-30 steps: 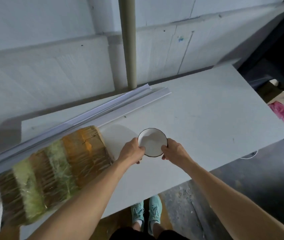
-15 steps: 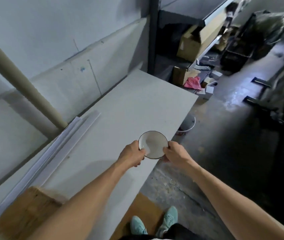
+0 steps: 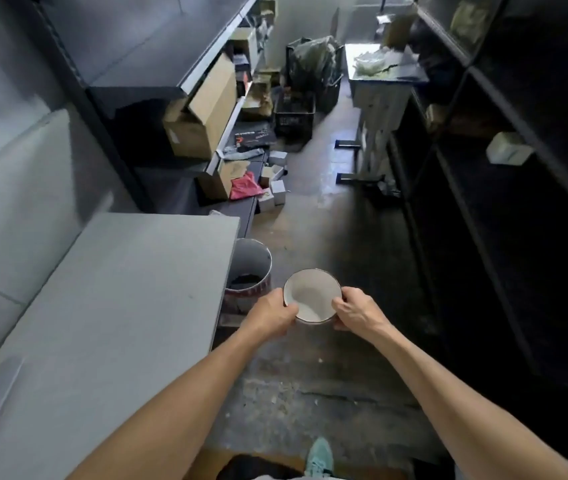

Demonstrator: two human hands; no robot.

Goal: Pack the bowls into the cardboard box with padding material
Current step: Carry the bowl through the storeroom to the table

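Note:
A white bowl (image 3: pixel 311 295) with a thin dark rim is held level in the air over the floor, just off the right edge of the white table (image 3: pixel 102 306). My left hand (image 3: pixel 270 315) grips its left side, thumb over the rim. My right hand (image 3: pixel 357 311) grips the right side the same way. The bowl looks empty. The packing box with padding is not in view; only cardboard boxes (image 3: pixel 202 112) on the far shelves show.
A round bucket (image 3: pixel 251 268) stands on the floor beside the table's corner, left of the bowl. Dark shelving lines both sides of a narrow aisle. Small boxes and a pink cloth (image 3: pixel 244 186) litter the floor ahead. A black crate (image 3: pixel 294 116) and a cart stand farther back.
The view has swung right, from the table and wall to the aisle. The bowl, held in both hands throughout, has gone from above the tabletop to over the floor past the table's edge.

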